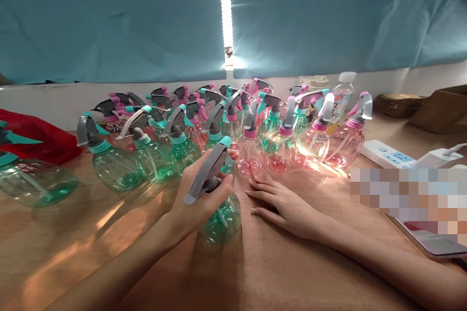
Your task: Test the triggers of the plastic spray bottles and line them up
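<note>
My left hand [204, 194] is wrapped round the neck of a green spray bottle [222, 223], just below its grey and teal spray head. This bottle stands in front of the others, near the middle of the view. To its right, my right hand [279, 201] lies on the wooden table [292, 262], palm down with fingers stretched out, holding nothing. Its fingertips are near a pink spray bottle [250, 155] but apart from it. Several green bottles [116, 165] stand at the left, and several pink ones [343, 143] at the right.
Red cloth [47, 136] lies at the far left. A capped clear bottle [343, 90] stands behind the pink ones. At the right are a white power strip [383, 151], a device [430, 240] and a cardboard box [441, 109]. Blue-green fabric [109, 19] hangs behind.
</note>
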### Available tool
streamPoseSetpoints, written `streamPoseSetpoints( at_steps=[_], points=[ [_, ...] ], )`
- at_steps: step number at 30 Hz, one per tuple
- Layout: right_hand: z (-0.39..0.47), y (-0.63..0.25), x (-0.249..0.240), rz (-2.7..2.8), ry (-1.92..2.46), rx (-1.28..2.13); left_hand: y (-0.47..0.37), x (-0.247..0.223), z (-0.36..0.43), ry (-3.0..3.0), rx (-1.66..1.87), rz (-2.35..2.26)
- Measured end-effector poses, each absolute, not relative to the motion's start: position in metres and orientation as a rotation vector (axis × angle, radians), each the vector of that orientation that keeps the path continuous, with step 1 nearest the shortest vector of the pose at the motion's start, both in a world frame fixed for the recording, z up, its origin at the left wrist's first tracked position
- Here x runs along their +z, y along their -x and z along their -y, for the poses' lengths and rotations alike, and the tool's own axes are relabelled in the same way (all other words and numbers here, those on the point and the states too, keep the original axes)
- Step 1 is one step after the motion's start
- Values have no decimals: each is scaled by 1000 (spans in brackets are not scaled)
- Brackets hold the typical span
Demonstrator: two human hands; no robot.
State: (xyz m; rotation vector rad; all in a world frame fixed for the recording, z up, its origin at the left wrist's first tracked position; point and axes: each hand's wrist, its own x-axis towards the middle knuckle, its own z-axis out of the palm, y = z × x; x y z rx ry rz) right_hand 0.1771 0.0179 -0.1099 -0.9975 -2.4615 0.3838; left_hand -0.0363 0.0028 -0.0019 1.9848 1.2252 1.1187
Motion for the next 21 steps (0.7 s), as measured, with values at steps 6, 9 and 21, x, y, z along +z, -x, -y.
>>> streamPoseSetpoints(
  at_steps=[6, 9, 21],
  points=[
    [-18, -178, -111, 2456, 995, 381, 35, -1, -3, -1985, 1126, -1229],
    [-18, -177, -111, 2457, 999, 385, 35, -1, -2, -1976, 1129, -1228],
    [-17, -177, -110, 2469, 1003, 372, 38, 1, -2, -1960, 1092, -1164]
  ],
)
